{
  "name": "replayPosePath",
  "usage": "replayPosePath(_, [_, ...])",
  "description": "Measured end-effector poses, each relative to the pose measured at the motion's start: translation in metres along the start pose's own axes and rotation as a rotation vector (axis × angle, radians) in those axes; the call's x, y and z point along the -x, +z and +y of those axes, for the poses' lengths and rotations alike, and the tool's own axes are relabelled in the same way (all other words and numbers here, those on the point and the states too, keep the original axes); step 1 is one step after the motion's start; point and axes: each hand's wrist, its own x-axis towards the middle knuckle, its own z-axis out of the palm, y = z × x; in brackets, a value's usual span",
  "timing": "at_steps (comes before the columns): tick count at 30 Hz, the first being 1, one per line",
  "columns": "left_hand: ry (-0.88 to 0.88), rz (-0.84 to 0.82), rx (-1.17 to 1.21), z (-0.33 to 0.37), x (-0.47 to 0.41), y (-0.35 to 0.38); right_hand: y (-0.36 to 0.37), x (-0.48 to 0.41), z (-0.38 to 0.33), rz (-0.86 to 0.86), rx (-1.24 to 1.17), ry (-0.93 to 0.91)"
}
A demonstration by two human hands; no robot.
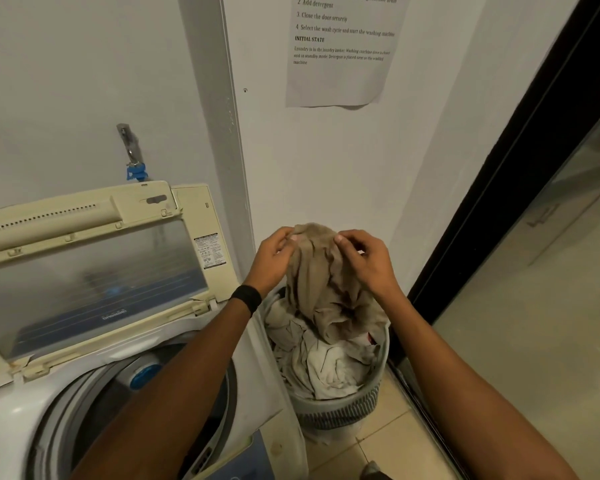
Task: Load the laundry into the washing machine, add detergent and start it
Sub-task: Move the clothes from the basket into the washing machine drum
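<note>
The cloth (321,271) is a plain brownish beige. The laundry basket (340,412) is grey with dark vertical slits, and the garments (326,367) in it are off-white and pale grey, with one speck of red. The washing machine (11,420) is white, its lid (49,216) yellowed cream round a smoky window, its control panel (250,460) blue. The tap fitting (136,173) is blue, the wristband (246,299) black, the notice (340,77) white with black print, the floor tiles (395,445) beige.

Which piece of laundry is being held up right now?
The tan cloth, pinched by the left hand and right hand; the whitish pieces lie in the basket.
</note>
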Motion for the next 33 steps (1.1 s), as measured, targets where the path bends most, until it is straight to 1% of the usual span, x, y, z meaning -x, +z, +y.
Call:
replayPosePath(4, [0.034, -0.102, 0.013, 0.007, 0.008, 0.025, 0.019, -0.003, -0.014, -0.113, -0.001, -0.036])
replayPosePath(6, [0.039, -0.097, 0.034, 0.006, 0.011, 0.033, 0.022, -0.001, -0.017, -0.169, -0.035, -0.033])
replayPosePath(8, [0.052, -0.083, -0.013, 0.001, 0.012, 0.038, 0.022, 0.004, -0.017, -0.22, -0.091, 0.025])
replayPosePath(12, [0.028, 0.013, -0.04, -0.004, 0.017, 0.045, 0.026, 0.025, -0.02, -0.247, -0.198, 0.133])
replayPosePath(15, [0.072, 0.073, -0.141, -0.009, 0.021, 0.052, 0.03, 0.042, -0.025, -0.206, -0.229, 0.181])
replayPosePath(17, [0.069, 0.139, -0.19, -0.012, 0.019, 0.049, 0.028, 0.051, -0.018, -0.188, -0.272, 0.244])
replayPosePath(19, [0.025, 0.216, -0.107, -0.01, 0.013, 0.041, 0.025, 0.062, -0.003, -0.265, -0.258, 0.288])
replayPosePath(21, [0.034, 0.221, -0.057, -0.008, 0.006, 0.033, 0.023, 0.072, 0.009, -0.376, -0.187, 0.257])
replayPosePath(22, [0.053, 0.22, -0.074, -0.005, 0.006, 0.03, 0.021, 0.072, 0.012, -0.38, -0.179, 0.238])
replayPosePath(23, [0.069, 0.224, -0.09, -0.002, 0.006, 0.029, 0.017, 0.068, 0.011, -0.332, -0.19, 0.221])
replayPosePath(24, [0.073, 0.235, -0.093, 0.0, 0.007, 0.029, 0.012, 0.062, 0.008, -0.247, -0.204, 0.201])
replayPosePath(26, [0.051, 0.236, -0.067, 0.001, 0.007, 0.03, 0.001, 0.044, -0.002, -0.107, -0.239, 0.136])
replayPosePath(27, [0.021, 0.206, -0.042, 0.0, 0.008, 0.032, -0.002, 0.035, -0.009, -0.094, -0.236, 0.099])
replayPosePath(29, [-0.037, 0.078, 0.004, 0.001, 0.01, 0.039, -0.002, 0.023, -0.021, -0.12, -0.205, 0.033])
replayPosePath(31, [-0.031, -0.033, -0.034, 0.004, 0.014, 0.049, 0.007, 0.016, -0.031, -0.099, -0.198, 0.016])
replayPosePath(32, [-0.007, -0.037, -0.054, 0.005, 0.017, 0.053, 0.012, 0.015, -0.035, -0.076, -0.201, 0.015])
replayPosePath(33, [0.013, -0.005, -0.052, 0.006, 0.018, 0.056, 0.015, 0.015, -0.037, -0.059, -0.203, 0.021])
